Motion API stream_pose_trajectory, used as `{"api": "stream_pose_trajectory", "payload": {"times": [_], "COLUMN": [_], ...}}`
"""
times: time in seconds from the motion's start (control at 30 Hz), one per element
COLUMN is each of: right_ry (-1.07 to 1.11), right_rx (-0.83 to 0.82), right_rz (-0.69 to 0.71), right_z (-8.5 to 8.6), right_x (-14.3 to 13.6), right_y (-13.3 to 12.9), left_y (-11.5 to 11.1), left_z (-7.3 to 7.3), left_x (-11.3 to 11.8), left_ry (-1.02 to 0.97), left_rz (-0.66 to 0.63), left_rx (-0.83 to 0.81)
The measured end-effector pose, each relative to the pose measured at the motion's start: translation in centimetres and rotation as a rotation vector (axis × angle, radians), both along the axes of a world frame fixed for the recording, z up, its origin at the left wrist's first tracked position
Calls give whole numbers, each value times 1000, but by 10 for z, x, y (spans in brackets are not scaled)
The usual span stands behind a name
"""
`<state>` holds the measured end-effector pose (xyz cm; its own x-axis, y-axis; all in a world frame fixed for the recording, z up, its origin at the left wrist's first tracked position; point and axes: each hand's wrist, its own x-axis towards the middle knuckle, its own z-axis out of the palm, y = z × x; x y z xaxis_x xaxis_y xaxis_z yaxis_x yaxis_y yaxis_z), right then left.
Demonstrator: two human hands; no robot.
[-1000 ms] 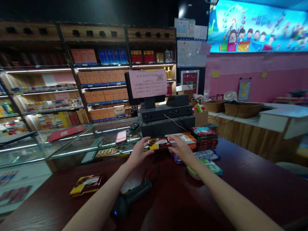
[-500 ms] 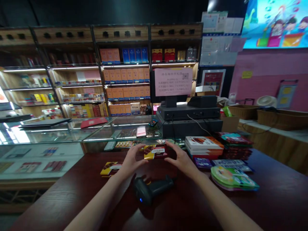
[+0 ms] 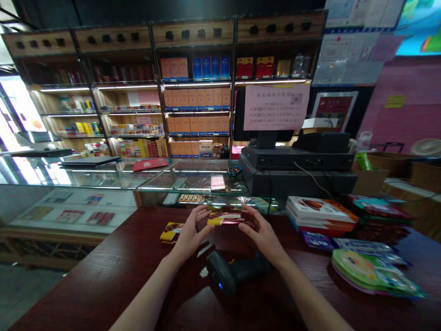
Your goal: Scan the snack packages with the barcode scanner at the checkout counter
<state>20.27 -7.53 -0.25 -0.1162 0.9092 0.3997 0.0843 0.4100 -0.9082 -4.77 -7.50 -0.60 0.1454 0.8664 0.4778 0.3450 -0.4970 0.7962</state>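
Between my two hands is a yellow and dark red packet [image 3: 228, 218], looking like a chocolate box, raised above the dark wooden table. My left hand [image 3: 193, 230] grips its left end with thumb and fingers. At the opposite end, my right hand [image 3: 258, 228] closes on it the same way. A similar yellow packet [image 3: 171, 232] lies on the table just left of my left hand, partly covered by it. Nearer to me, a black barcode scanner [image 3: 234, 272] with a blue light rests on its side below both hands.
On the right sit a stack of white and orange boxes [image 3: 320, 214], purple packets [image 3: 317, 240], dark red packs [image 3: 375, 218] and green round-ended packages [image 3: 374, 272]. Behind the table stand a glass display counter [image 3: 156, 181] and a cash register with a monitor [image 3: 296, 158].
The packet has tilted, so its front shows narrower and a thin side faces me. Both hands still hold its ends. The view has turned left, shifting everything rightward.
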Motion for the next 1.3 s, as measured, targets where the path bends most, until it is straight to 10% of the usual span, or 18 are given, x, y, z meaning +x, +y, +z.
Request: {"api": "stream_pose_trajectory", "payload": {"times": [0.63,1.3], "right_ry": [428,428], "right_rx": [-486,-609], "right_rz": [-22,32], "right_z": [10,12], "right_x": [-15,-18], "right_y": [-12,-18], "left_y": [1,3], "left_z": [3,-5], "left_x": [10,-1], "left_ry": [536,754], "left_rz": [345,348], "left_rx": [659,820]}}
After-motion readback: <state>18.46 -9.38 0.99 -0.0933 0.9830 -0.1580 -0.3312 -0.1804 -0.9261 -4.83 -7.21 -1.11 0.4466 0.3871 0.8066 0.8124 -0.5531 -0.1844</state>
